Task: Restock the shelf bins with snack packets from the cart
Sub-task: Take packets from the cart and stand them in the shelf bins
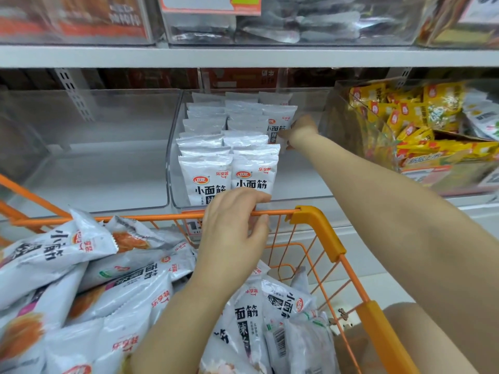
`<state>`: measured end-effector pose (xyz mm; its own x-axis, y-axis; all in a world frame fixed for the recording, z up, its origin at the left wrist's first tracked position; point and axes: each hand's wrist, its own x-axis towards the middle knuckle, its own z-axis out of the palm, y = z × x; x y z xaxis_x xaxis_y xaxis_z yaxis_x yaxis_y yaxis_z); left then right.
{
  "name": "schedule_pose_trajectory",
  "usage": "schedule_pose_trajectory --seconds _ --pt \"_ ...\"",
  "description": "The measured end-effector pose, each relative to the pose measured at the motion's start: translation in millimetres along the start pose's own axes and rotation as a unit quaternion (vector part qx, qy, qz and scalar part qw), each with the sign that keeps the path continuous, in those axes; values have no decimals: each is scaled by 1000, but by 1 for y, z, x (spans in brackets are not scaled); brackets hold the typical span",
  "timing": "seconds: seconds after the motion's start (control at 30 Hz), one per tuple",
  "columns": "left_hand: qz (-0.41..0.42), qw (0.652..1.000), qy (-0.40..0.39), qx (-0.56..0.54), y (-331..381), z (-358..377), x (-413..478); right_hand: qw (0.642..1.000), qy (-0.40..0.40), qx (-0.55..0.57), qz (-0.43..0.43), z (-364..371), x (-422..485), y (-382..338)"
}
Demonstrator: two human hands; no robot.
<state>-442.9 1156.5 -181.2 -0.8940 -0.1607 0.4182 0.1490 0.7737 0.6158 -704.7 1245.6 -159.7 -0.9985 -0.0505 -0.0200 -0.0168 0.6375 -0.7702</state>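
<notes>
Head view looks down first into the orange wire cart [316,220], where a loose heap of white snack packets [108,287] lies at all angles, so plenty of stock is left to move. The left hand [235,225] sits at the cart's far rim with its fingers curled over the orange top rail, gripping it and carrying no packet. Just beyond the rim, and partly behind that hand, stands the clear shelf bin [172,168]. It already holds two tidy rows of the same white packets, set upright and face forward, one behind another; the front pair [208,179] shows its print plainly. The right arm reaches past the cart's corner into the right side of this bin. There the right hand [302,129] pinches one upright packet [279,125], its fingers closed on the packet's right edge, near the back of the bin. No packets show in front of it along the bin's right side. From this, the step in hand looks to be seating a packet to begin or extend a third row from the back. The next move likely calls for letting go only once the packet leans steady against its neighbours. A hand would then go to the cart for another packet, turned upright and face forward to match. To the right sits a neighbouring bin of yellow packets [405,122], and above runs the grey upper shelf [243,56] with more bins, blurred.
</notes>
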Motion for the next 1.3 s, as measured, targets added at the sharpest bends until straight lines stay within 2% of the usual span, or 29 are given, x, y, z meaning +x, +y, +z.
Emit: schedule_pose_trajectory --seconds 0.1,0.2,0.43,0.77,1.0,1.13,1.23,1.3 --pt "-5 1000 1 -4 3 -1 -1 999 -27 43 -4 -5 -10 -7" --pt "-6 1000 -2 -6 4 -2 -3 996 -54 59 38 -4 -15 -12" --pt "-1 1000 -1 -6 3 -1 -3 995 -11 81 56 0 4 -14" --pt "2 1000 1 -6 2 -1 -3 998 34 43 34 7 16 -15" --pt "6 1000 1 -12 2 -1 -3 998 12 36 45 1 2 -16" --pt "3 1000 7 -22 3 -2 -2 1000 18 9 0 -16 -25 -20" --pt "3 1000 8 -19 3 -2 -1 993 63 15 -102 -40 -80 -26" --pt "-1 1000 10 -21 2 -1 1 984 1 19 -178 -60 -134 -26"
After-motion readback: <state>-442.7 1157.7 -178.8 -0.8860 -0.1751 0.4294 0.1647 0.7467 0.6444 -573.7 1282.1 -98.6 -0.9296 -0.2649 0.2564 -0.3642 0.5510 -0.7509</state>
